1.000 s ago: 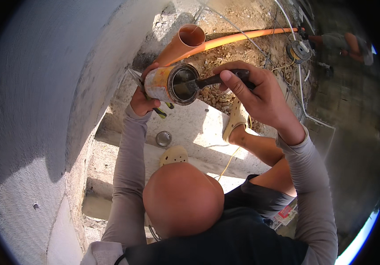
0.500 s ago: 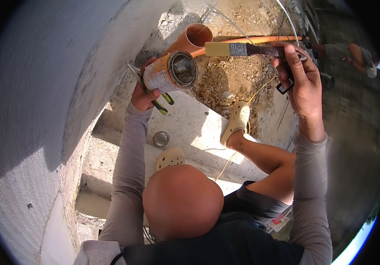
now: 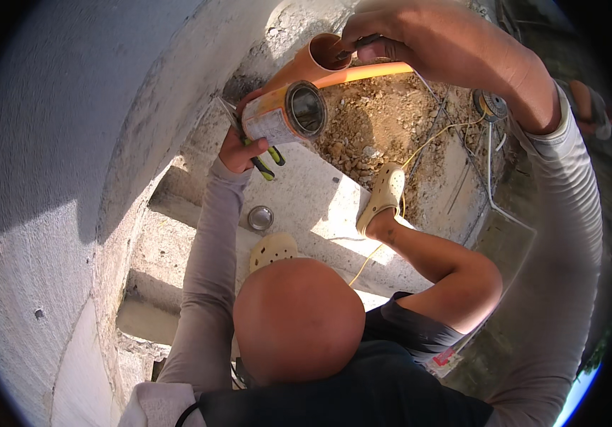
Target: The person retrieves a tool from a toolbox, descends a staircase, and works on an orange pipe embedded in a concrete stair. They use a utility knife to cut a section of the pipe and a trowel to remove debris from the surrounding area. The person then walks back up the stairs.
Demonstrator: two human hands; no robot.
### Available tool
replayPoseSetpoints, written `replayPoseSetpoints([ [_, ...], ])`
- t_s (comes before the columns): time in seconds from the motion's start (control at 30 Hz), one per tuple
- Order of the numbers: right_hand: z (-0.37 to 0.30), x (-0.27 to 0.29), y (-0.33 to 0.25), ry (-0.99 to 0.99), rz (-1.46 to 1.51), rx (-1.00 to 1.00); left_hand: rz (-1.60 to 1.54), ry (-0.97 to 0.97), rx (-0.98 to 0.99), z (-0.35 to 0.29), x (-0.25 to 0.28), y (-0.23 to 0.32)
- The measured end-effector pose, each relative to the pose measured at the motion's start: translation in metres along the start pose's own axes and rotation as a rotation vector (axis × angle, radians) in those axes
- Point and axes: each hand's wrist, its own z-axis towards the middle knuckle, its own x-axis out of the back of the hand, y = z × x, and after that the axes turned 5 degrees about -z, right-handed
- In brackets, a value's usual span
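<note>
My left hand (image 3: 238, 149) is wrapped round an open tin can (image 3: 264, 122) with an orange and white label, its mouth tipped toward the right. The same hand keeps a pair of pliers (image 3: 275, 155) with green and black handles against the can. Just behind the can, a wide orange pipe (image 3: 297, 69) opens toward me. At its mouth is my right hand (image 3: 409, 35), fingers closed on the dark handle of a paintbrush (image 3: 364, 43). The brush's bristle end is in the pipe opening and mostly hidden.
A small round metal lid (image 3: 260, 218) lies on the concrete step (image 3: 306, 192). Past it are loose soil and rubble (image 3: 370, 114), a thin orange tube (image 3: 384, 70) and a yellow string (image 3: 430, 139). A rough wall (image 3: 107, 142) rises at left. Another person (image 3: 587, 103) is blurred at far right.
My right hand has swung the paintbrush forward and left, from above the rubble into the pipe mouth. My left hand with the can and pliers has shifted slightly right.
</note>
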Motion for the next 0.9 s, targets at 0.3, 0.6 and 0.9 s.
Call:
replayPoseSetpoints([
  [0.3,-0.027,-0.043,0.02,0.302,0.867,-0.479,-0.061,-0.023,-0.013,0.0,-0.006,0.004],
  [0.6,-0.016,-0.094,-0.008,0.612,1.417,-0.746,-0.068,-0.001,-0.009,0.004,0.001,-0.006],
  [0.9,-0.027,-0.093,-0.082,0.752,0.233,-0.688,-0.079,0.005,-0.03,-0.006,0.001,-0.009],
])
